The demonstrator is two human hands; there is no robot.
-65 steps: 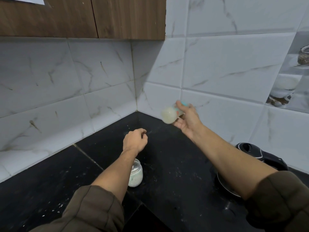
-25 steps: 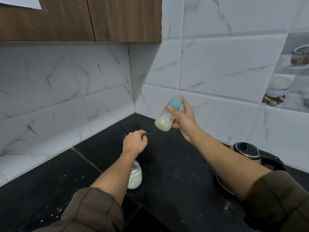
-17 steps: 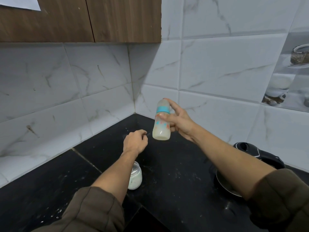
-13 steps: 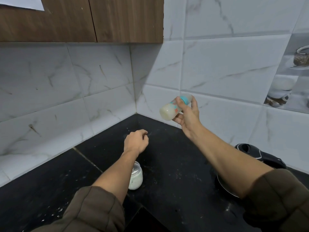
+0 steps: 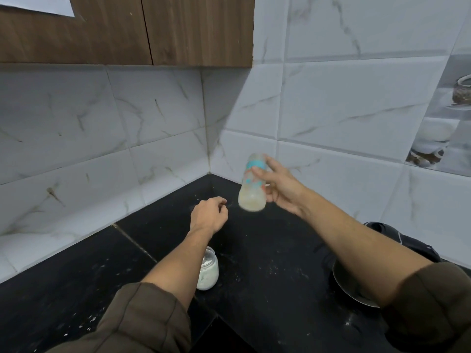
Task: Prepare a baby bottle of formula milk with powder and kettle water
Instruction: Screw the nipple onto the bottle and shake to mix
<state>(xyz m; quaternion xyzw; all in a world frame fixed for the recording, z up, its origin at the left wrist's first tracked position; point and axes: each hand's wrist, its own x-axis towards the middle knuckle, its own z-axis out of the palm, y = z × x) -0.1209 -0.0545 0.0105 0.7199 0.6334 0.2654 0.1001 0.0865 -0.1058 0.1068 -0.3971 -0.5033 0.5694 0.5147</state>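
Right hand [image 5: 283, 191] grips the baby bottle [image 5: 251, 198] aloft, beside the curled left hand [image 5: 209, 215].

White marble-look wall tiles [image 5: 344, 103] meet in a corner above black countertop [image 5: 267, 250], beneath wooden cabinets [image 5: 178, 29].

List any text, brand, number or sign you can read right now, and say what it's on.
No text can be read in this view.
baby bottle, held in the right hand: teal and orange print, motion-blurred, unreadable.
white paper on the cabinet: the part in view is blank.
jar and kettle: no label visible.
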